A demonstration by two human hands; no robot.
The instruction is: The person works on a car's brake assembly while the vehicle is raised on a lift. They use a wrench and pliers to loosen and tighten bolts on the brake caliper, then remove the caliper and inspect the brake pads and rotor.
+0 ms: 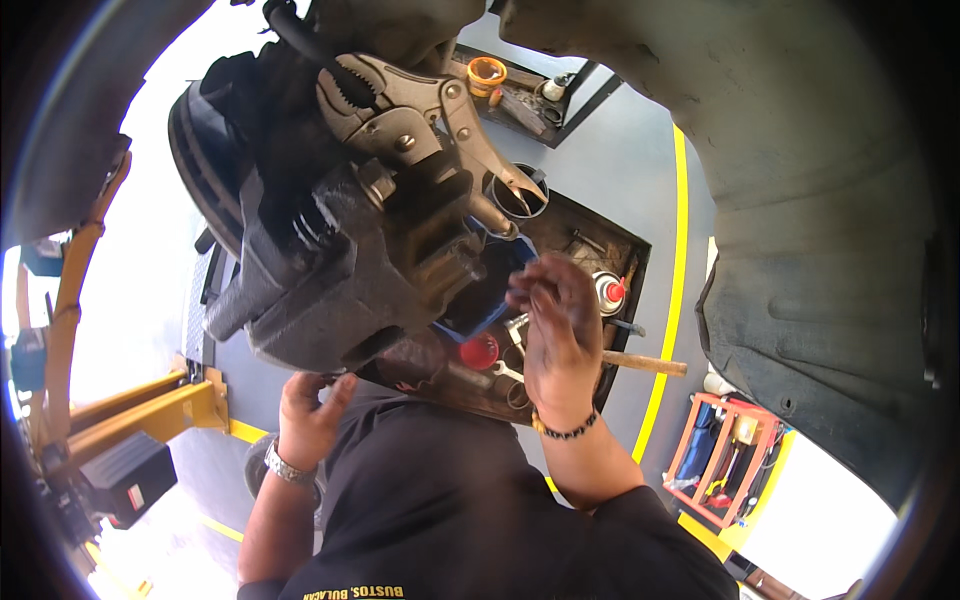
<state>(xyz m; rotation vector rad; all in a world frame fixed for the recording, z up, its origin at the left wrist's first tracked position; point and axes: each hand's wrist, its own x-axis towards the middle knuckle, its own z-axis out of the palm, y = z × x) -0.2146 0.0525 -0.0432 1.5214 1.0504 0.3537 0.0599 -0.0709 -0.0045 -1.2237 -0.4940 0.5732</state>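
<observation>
A dark brake caliper (330, 270) hangs in front of me, with the brake disc (207, 165) behind its left side. Locking pliers (405, 125) are clamped at the black hose (300, 38) above it, their handles pointing down to the right. My left hand (312, 412) is just below the caliper's lower edge, thumb held apart; its other fingertips are partly hidden, and whether it touches the caliper cannot be told. To the right of the caliper my right hand (560, 330) is raised with loosely stretched, darkened fingers, slightly blurred, and nothing visible in it.
Beneath the hands stands a dark tool tray (625, 240) with a spray can (607, 292), a wooden handle (645, 363), a red round object (478, 350) and wrenches. A fender liner (820, 250) curves down the right side. A red tool rack (725, 460) and yellow lift arm (150, 420) stand lower.
</observation>
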